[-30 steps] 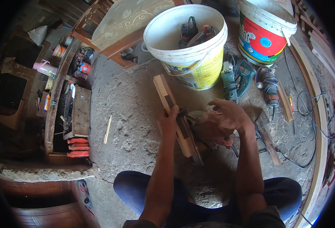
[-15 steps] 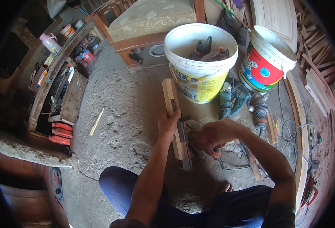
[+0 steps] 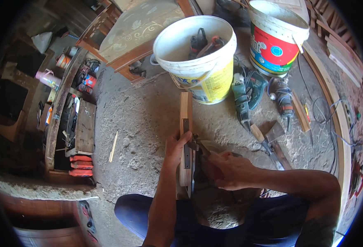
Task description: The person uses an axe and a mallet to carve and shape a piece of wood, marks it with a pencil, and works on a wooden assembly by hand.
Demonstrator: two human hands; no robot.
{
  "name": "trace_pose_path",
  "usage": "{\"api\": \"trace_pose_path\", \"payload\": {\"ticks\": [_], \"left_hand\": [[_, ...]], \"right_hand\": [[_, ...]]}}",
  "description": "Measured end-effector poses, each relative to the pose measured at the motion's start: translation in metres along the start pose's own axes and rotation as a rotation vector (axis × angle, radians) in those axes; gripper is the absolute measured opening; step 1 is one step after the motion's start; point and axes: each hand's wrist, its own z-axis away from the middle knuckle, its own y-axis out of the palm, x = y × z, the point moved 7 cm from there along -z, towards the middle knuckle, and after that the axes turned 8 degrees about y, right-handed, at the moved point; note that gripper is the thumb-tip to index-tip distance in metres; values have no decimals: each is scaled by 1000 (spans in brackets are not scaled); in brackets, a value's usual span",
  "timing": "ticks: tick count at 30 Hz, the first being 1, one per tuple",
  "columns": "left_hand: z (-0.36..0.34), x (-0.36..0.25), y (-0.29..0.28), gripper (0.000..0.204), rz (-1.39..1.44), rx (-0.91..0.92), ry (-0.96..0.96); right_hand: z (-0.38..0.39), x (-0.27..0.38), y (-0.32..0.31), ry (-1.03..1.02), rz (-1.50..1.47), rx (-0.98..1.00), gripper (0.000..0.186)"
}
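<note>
The camera has dipped and swung since a second ago, while the hands stay put on the work. Left hand (image 3: 174, 149) clamps the wooden strip (image 3: 185, 136) on the concrete floor (image 3: 140, 119), fingers curled on its side, thumb hooked over the top. Right hand (image 3: 226, 169), forearm reaching in from the right, closes its fingers on a dark power tool (image 3: 194, 162) pressed against the strip. Beyond stands a yellow-and-white bucket (image 3: 198, 61); a green grinder (image 3: 243, 99) lies just beside it.

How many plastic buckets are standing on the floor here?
2: a white and yellow bucket holding tools just beyond the hands, and a white and red bucket to its right. Others may be hidden.
</note>
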Motion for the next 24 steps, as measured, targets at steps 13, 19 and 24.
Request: {"api": "trace_pose_path", "payload": {"ticks": [13,19,24], "left_hand": [[27,6,5,33,132,112,-83],[28,0,14,41,101,106,-34],[26,-4,21,39,124,70,-40]], "right_hand": [[12,2,26,-276,-35,-91,62],[14,4,25,-411,140,-180,62],[7,2,29,-379,90,-18,58]]}}
